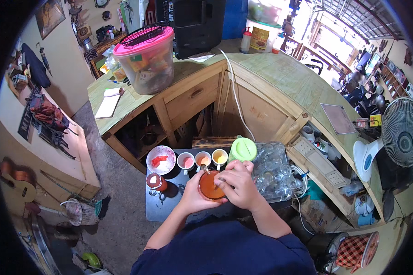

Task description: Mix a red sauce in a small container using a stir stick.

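My left hand (195,197) is wrapped around a clear cup of orange liquid (211,185), held above the black tabletop (158,210). Over its rim, my right hand (240,185) pinches the handle of what looks like a spoon (221,179) that dips into the liquid. Behind the cup stand three white mugs with pink (186,161), orange (203,160) and yellow (220,157) contents. A white bowl (161,160) holds a red piece, and a red-filled glass (156,182) stands in front of it. The green-lidded pitcher (243,150) is just behind my right hand.
A metal tray (285,198) of clear glassware lies at the right of the tabletop. A curved wooden counter (261,70) wraps around, bearing a pink-lidded plastic tub (146,65), a notepad (108,106) and a fan (401,132). A white cable (239,99) hangs down from the counter.
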{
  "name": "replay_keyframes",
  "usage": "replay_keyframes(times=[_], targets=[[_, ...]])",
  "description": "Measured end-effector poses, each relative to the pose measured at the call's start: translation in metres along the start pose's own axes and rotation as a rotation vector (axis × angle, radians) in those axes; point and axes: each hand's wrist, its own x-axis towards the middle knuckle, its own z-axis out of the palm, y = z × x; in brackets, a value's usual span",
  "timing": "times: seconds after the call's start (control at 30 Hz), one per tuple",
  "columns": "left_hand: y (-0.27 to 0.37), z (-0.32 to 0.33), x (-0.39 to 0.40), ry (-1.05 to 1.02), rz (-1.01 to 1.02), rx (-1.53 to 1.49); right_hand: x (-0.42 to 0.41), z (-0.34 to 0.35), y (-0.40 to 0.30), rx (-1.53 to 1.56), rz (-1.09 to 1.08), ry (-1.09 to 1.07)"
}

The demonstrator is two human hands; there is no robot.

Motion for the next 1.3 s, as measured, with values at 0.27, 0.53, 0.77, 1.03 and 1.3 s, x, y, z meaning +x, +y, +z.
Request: replay_keyframes(times=[0.27, 0.53, 0.77, 1.03, 1.3], targets=[[0.004, 0.0, -0.001, 0.016, 0.025, 0.042, 0.001, 0.001, -0.001, -0.044, -0.003, -0.002], [0.001, 0.0, -0.001, 0.017, 0.047, 0.049, 0.004, -0.001, -0.006, -0.023, -0.011, 0.044], [-0.001, 0.002, -0.002, 0.011, 0.02, 0.017, 0.003, -0.001, -0.006, 0.113, -0.006, 0.011], [-0.004, 0.001, -0.001, 0.016, 0.026, 0.053, 0.003, -0.001, -0.004, 0.135, 0.023, -0.048], [0.002, -0.001, -0.001, 0.003, 0.02, 0.071, 0.002, 0.0, -0.004, 0.073, 0.004, -0.05]])
